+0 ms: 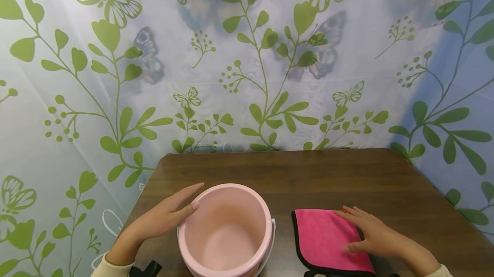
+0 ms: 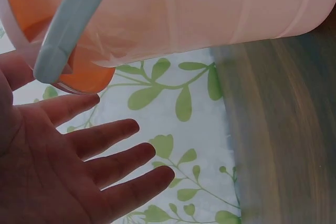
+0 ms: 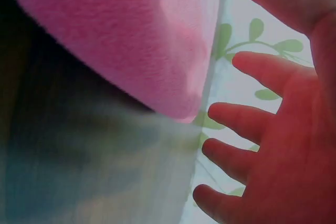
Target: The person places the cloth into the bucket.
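Observation:
A pink plastic bucket (image 1: 227,225) stands upright on the table, its inside bare, with a pale handle (image 2: 79,19) hanging at its side. My left hand (image 1: 166,215) is at the bucket's left rim, fingers straight and spread; whether the thumb touches the rim I cannot tell. To the bucket's right lies a bright pink cloth (image 1: 328,238) with black edging. Over the cloth's right side is my right hand (image 1: 374,234), its fingers extended and holding nothing. In the right wrist view the cloth (image 3: 131,40) appears beside the spread fingers.
The dark brown wooden table (image 1: 278,170) has its far edge against a white curtain (image 1: 247,75) printed with green leaves and butterflies. A thin white cord (image 1: 109,225) loops at the table's left side. Something small and black (image 1: 150,268) shows near the left wrist.

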Demonstrator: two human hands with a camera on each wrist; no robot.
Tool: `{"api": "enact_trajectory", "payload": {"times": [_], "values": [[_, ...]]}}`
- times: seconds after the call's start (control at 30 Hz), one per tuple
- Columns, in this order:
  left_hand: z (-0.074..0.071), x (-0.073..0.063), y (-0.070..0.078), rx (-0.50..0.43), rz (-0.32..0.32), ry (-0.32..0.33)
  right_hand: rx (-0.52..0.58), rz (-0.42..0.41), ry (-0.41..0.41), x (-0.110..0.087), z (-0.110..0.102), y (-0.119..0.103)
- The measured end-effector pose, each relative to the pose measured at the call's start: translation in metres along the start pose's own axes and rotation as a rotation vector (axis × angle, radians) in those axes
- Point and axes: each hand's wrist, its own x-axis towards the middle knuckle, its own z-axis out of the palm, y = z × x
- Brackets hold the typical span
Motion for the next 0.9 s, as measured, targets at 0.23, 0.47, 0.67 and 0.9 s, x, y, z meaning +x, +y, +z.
{"api": "enact_trajectory", "payload": {"times": [0.23,0.47,0.67,0.9], "values": [[0.002,-0.002,-0.003,-0.088,-0.007,-0.041,0.057,0.02,-0.083,-0.006,0.005,0.01],[0.01,-0.003,-0.011,-0.132,0.01,-0.032,0.101,0.041,-0.109,-0.01,0.009,0.015],[0.015,-0.004,-0.015,-0.19,0.015,-0.033,0.088,0.061,-0.12,-0.011,0.01,0.016],[0.018,-0.003,-0.014,-0.237,0.014,0.001,-0.051,0.04,-0.058,-0.007,0.011,0.015]]}}
